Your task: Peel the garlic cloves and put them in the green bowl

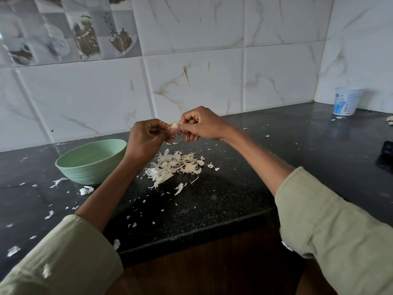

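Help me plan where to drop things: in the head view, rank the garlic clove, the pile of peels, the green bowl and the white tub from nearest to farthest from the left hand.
From the left hand:
1. Garlic clove, pinched at its fingertips.
2. Pile of peels, just below on the counter.
3. Green bowl, to its left.
4. White tub, far right corner.

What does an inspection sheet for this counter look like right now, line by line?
Surface: black counter, flecked with peel bits.
Job's things: clove held between both hands; green bowl on the left, inside hidden.
Clutter: peel pile below the hands; white tub in the far right corner; dark object at the right edge.
Grippers: left hand and right hand both pinch the clove.
Cables: nothing seen.
Surroundings: marble tile wall.
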Demonstrator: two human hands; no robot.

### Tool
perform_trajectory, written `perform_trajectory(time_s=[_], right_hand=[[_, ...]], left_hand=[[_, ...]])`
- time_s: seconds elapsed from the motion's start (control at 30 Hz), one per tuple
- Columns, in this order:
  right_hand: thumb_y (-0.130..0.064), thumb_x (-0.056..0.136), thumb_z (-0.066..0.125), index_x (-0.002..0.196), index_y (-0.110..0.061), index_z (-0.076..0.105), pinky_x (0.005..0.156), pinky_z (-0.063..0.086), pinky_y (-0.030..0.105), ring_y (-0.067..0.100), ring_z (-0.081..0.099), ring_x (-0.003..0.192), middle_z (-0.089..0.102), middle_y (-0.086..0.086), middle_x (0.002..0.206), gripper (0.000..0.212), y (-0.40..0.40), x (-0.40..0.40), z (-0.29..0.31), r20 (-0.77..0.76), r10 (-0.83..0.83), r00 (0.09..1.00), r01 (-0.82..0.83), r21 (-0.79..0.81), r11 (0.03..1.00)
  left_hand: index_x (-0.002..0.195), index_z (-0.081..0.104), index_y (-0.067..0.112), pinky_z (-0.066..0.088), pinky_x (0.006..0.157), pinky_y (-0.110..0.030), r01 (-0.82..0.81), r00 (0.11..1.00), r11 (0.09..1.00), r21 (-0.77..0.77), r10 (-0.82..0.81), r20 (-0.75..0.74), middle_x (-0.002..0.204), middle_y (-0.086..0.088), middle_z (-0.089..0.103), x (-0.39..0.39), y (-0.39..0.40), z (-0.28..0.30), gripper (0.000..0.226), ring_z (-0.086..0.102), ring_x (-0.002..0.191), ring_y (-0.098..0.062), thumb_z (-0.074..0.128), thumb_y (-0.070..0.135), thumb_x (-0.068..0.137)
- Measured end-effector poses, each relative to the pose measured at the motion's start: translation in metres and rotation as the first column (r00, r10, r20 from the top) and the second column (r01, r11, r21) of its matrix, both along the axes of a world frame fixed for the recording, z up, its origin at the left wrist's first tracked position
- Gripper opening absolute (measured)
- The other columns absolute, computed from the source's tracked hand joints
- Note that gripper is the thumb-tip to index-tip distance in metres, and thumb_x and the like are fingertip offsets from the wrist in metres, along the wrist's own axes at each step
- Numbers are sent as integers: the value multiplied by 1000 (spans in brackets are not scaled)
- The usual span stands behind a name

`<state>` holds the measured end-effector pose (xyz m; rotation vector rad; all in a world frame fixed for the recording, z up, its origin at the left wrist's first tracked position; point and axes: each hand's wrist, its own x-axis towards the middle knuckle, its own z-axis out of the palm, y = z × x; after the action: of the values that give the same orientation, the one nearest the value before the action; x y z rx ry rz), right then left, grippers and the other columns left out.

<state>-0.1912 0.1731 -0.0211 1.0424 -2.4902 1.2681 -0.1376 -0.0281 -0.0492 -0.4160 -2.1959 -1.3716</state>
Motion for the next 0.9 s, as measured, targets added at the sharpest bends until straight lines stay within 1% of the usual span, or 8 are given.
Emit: perform_trajectory(time_s=[0.1,0.17,0.27,0.33,0.53,0.73,0.8,0.9], right_hand=[[-9,96,64,106,-8,74,64,60,29,11,73,69,78,5,84,14,4,-3,1,-38,-24,999,27,56,998],[-13,96,68,110,-8,73,64,58,27,11,71,72,78,4,90,16,4,-2,3,-37,-10,999,10,17,1000],[-20,94,75,105,-6,73,65,58,28,13,71,72,78,7,88,19,3,-3,3,-29,5,1000,-8,-99,995],[-20,91,79,101,-4,74,65,59,29,14,71,70,78,7,84,19,2,-5,1,-30,3,1000,-8,-144,990],[-10,89,81,101,4,74,72,62,32,17,74,70,78,13,83,20,0,-6,0,1,22,1000,-21,-204,979],[-9,86,82,96,4,74,69,62,30,17,75,70,77,15,81,18,-2,-2,-2,-3,-8,1000,7,-243,970],[-10,83,84,94,3,74,68,61,29,17,76,71,77,13,80,20,-3,-1,-3,-15,-20,1000,16,-251,968],[-11,82,85,90,0,75,68,62,30,18,76,72,78,10,77,18,-6,-4,-6,-15,-42,999,38,-220,975]], left_hand=[[98,78,6,51,64,-12,-30,999,999,-13,30,-22,83,-3,80,-1,-2,0,18,77,73,-15,81,23,91],[98,78,8,54,66,-14,-63,997,997,-47,61,-42,82,-2,80,0,-2,0,17,77,72,-14,81,23,92],[96,77,9,57,70,-18,-89,995,993,-74,85,-60,82,-1,80,0,-1,-1,17,77,71,-13,82,24,90],[94,76,9,59,71,-21,-95,994,993,-76,91,-55,82,-1,80,0,-1,-1,18,77,71,-13,84,25,89],[91,77,9,60,71,-20,-91,995,994,-56,89,-39,80,0,80,4,1,0,22,77,72,-12,85,29,87],[91,79,9,61,79,-27,-62,998,998,-9,62,-7,81,-1,80,6,4,0,22,77,77,-15,85,29,87],[91,79,9,61,78,-26,-54,999,999,5,54,-4,81,-1,80,6,4,0,22,77,77,-15,85,29,87],[93,79,8,54,69,-16,-23,1000,998,60,23,1,84,-2,80,7,6,1,24,76,76,-13,83,32,89]])
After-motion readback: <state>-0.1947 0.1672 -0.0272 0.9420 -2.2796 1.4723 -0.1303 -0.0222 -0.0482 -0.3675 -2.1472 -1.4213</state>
